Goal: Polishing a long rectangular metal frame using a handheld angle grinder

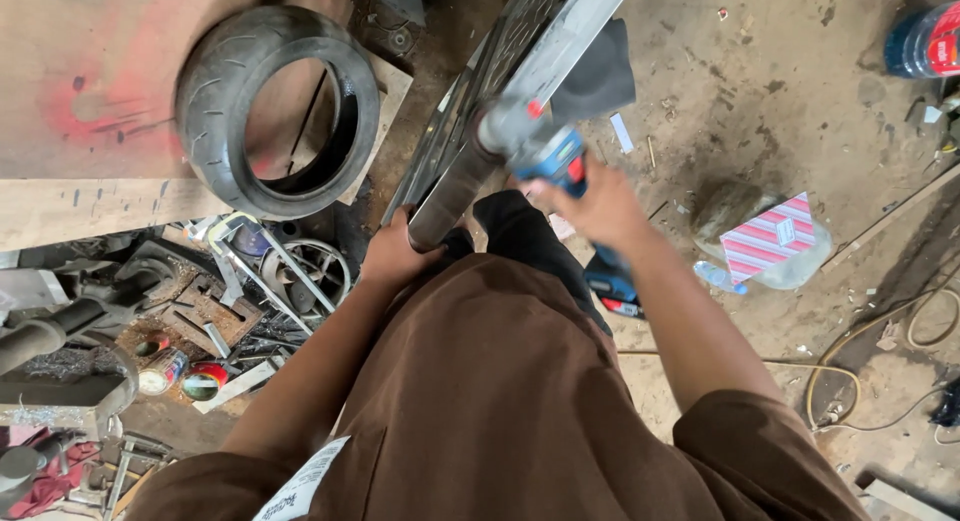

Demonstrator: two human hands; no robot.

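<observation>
Presently, a blue power tool (555, 159) is being gripped by the right hand (598, 206); a metal tube (455, 193), just beside, is being clasped by the left hand (392, 253).

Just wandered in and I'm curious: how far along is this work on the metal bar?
Done: cannot tell; the bar's surface is blurred. In hand: the left hand steadies the round metal bar, and the right hand has a blue power tool at it. Left: nothing shows how much remains.
</observation>
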